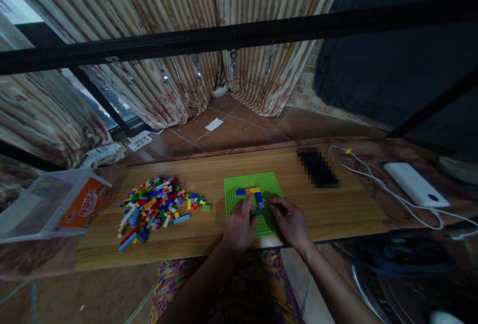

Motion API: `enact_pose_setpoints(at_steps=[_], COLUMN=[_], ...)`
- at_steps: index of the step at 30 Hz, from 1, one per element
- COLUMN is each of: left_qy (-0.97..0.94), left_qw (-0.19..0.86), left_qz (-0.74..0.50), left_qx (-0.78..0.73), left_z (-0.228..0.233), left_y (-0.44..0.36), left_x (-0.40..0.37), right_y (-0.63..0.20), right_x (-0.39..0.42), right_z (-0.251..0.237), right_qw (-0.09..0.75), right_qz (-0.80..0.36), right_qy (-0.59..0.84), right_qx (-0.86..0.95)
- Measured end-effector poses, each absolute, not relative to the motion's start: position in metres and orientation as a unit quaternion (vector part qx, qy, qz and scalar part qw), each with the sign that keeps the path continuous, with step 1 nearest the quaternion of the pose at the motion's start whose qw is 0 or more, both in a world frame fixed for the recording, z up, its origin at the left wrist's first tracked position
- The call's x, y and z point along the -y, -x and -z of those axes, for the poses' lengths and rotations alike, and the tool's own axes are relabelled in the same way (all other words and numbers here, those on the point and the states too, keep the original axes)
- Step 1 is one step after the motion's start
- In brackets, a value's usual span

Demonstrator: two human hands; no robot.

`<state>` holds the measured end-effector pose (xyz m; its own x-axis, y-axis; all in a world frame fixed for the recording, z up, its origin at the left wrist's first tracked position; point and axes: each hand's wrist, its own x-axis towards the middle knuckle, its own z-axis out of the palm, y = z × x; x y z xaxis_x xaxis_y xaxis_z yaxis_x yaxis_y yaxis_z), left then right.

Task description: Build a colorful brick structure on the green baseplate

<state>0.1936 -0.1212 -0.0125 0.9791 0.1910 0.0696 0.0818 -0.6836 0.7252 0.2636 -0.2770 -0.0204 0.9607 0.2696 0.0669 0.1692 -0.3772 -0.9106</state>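
Observation:
A light green baseplate [257, 184] lies on the wooden board [209, 174] in front of me. On it sit a few joined bricks in blue, orange, yellow and purple [251, 192]. My left hand [239, 227] and my right hand [289, 222] rest on the plate's near half, fingertips meeting around a small dark green brick [256, 211] just below the purple one. Which hand grips that brick is unclear. A heap of several loose coloured bricks [157, 207] lies to the left of the plate.
A clear plastic tub with an orange leaflet [56, 204] stands at the far left. A pixelated dark object [317, 167] lies right of the plate; a white power bank [414, 183] with white cable [373, 177] sits further right. Striped curtains hang behind.

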Motion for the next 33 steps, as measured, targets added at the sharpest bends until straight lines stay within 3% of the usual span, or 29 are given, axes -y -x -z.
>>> enact_pose_setpoints(at_steps=[24, 33], left_qy=[-0.921, -0.891], left_qw=[0.372, 0.439], left_qz=[-0.058, -0.078], left_qx=[-0.101, -0.085], left_z=[0.012, 0.011], left_y=[-0.201, -0.194], left_x=[0.132, 0.125], right_y=[-0.264, -0.265], right_x=[0.272, 0.274], right_z=[0.011, 0.015], right_qw=[0.490, 0.478], right_qz=[-0.047, -0.045], right_qy=[0.860, 0.865], right_qx=[0.139, 0.146])
